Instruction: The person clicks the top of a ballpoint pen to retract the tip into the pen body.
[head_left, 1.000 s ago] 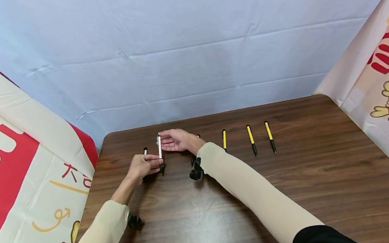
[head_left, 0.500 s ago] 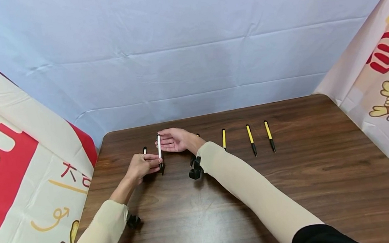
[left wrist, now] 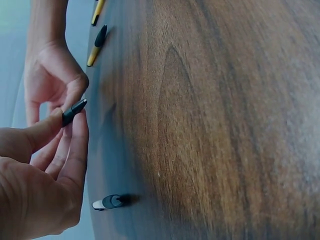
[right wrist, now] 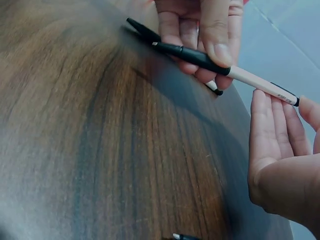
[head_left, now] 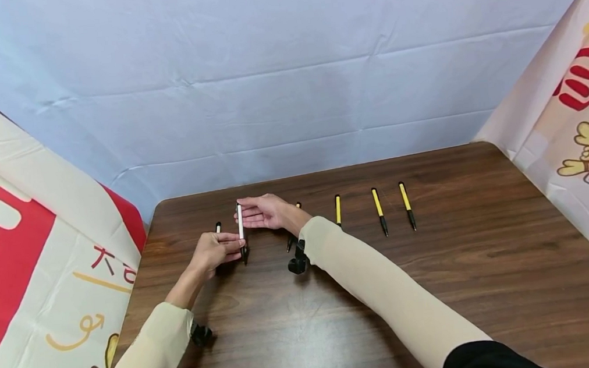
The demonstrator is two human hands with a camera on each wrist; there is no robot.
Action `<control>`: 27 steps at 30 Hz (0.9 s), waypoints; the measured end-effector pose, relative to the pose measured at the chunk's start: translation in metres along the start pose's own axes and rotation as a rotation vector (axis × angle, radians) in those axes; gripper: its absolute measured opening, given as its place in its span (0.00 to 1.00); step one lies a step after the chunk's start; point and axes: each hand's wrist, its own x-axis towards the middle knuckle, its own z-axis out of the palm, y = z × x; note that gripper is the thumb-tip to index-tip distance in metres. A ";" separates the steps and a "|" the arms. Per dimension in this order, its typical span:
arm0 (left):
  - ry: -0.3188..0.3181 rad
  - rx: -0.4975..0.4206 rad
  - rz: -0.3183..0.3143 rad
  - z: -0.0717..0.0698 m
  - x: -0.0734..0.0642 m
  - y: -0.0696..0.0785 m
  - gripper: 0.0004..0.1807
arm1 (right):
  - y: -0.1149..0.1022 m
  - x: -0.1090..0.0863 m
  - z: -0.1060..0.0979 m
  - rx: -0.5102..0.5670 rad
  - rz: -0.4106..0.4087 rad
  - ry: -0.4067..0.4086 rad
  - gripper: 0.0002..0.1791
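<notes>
My left hand (head_left: 215, 252) pinches a white pen (head_left: 240, 219) by its black grip section, thumb on top and fingers beneath, as the right wrist view shows. The pen is held above the table, its black tip pointing toward me. At its far end is my right hand (head_left: 269, 212), the thumb (right wrist: 311, 111) against the end and the fingertips along the white barrel (right wrist: 260, 84). A small pale point shows at the tip (left wrist: 84, 101) in the left wrist view. A second white pen (head_left: 218, 228) with a black end lies on the table, partly hidden behind my left hand.
Right of my hands, yellow pens with black grips lie in a row: a left one (head_left: 337, 208), a middle one (head_left: 377, 202) and a right one (head_left: 405, 197). Another pen (head_left: 299, 205) is mostly covered by my right wrist. A pale cloth hangs behind the wooden table (head_left: 440, 288).
</notes>
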 end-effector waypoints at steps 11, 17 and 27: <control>-0.018 -0.021 -0.001 0.000 0.000 0.001 0.17 | 0.003 0.000 0.000 -0.058 -0.133 0.013 0.25; -0.018 -0.027 0.014 0.000 0.001 0.002 0.16 | 0.003 -0.001 0.001 -0.040 -0.142 0.010 0.25; -0.011 -0.011 0.037 -0.002 0.000 0.002 0.17 | 0.004 -0.005 0.005 0.022 -0.115 0.020 0.10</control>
